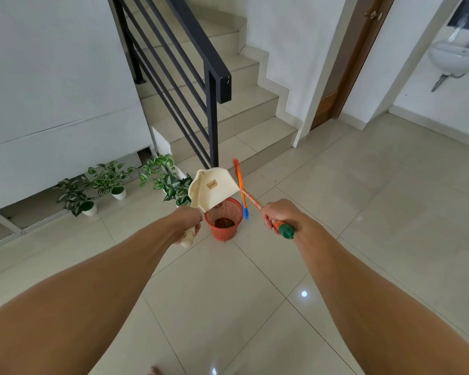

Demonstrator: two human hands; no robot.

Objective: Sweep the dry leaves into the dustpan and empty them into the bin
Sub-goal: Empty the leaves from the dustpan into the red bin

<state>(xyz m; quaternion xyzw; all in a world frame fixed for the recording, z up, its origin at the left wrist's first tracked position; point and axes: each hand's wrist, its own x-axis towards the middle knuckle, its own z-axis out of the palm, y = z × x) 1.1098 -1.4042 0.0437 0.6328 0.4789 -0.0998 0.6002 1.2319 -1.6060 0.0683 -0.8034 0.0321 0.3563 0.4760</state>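
Some dry leaves [224,222] are seen as a brown heap at the bottom of the bin [224,235], which stands just beyond and between both hands. The dustpan [214,189] is tipped above the bin's rim, its cream handle gripped in the closed left hand [190,226]. The broom [252,201] is gripped by its handle in the right hand [272,216], curled round it, and is angled away beyond that hand. The pan's lip should be held over the opening and tilted steeply, perhaps tapped, so that nothing is spilled onto the tiles [255,266]
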